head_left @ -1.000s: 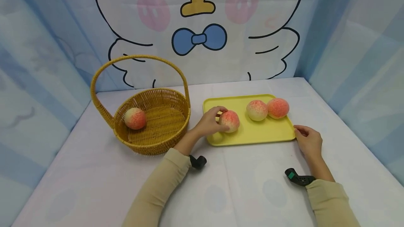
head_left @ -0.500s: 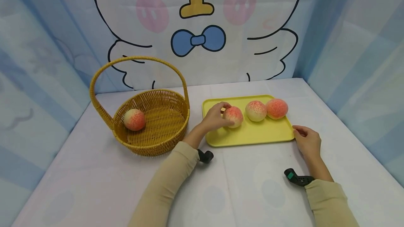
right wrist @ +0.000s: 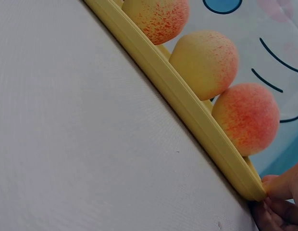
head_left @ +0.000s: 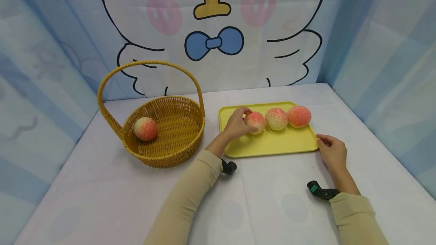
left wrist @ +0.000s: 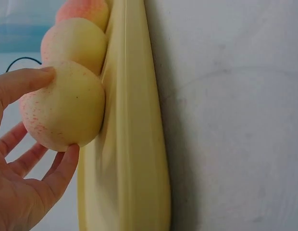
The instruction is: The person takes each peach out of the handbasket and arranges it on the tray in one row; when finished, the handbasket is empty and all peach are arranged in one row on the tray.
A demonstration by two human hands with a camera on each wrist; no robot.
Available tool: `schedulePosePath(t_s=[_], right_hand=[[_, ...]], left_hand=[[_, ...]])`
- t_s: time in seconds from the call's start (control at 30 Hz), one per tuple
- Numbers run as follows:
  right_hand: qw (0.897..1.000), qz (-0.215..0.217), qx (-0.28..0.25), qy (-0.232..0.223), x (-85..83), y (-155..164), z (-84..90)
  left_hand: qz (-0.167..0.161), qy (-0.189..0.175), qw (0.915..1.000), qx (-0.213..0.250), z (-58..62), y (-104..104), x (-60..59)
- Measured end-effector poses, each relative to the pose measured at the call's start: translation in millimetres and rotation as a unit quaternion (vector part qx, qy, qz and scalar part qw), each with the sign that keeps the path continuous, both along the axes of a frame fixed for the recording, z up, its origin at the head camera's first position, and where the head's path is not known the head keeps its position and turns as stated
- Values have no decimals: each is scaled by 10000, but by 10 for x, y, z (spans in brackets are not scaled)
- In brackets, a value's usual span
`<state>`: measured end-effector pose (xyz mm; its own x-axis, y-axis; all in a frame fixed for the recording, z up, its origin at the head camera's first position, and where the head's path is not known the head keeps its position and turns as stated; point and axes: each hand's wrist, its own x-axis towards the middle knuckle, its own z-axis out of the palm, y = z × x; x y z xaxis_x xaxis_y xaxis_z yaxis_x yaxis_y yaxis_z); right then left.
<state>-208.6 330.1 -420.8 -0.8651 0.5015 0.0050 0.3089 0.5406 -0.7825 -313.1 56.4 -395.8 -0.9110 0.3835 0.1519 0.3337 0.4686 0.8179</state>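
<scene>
Three pink-and-cream peaches lie in a row on a yellow tray. My left hand grips the leftmost peach, which touches the middle peach; the third peach is at the right. In the left wrist view my thumb and fingers curl round the held peach resting on the tray. My right hand holds the tray's near right corner, its fingertips pinching the tray rim.
A woven basket with a tall handle stands left of the tray, with one peach inside. The white table is walled by blue curtains on both sides and a cartoon backdrop behind.
My left hand has slid its peach right and away along the tray until it meets the middle peach. The right hand has stayed at the tray corner.
</scene>
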Motion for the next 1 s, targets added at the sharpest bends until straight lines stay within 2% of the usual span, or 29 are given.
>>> schedulePosePath(t_s=[0.23,1.0], right_hand=[[10000,-5,19,4,10,3,6],[10000,4,-9,1,4,-3,10]], left_hand=[[254,-37,9996,94,8,57,46],[308,-117,9993,168,-1,102,37]])
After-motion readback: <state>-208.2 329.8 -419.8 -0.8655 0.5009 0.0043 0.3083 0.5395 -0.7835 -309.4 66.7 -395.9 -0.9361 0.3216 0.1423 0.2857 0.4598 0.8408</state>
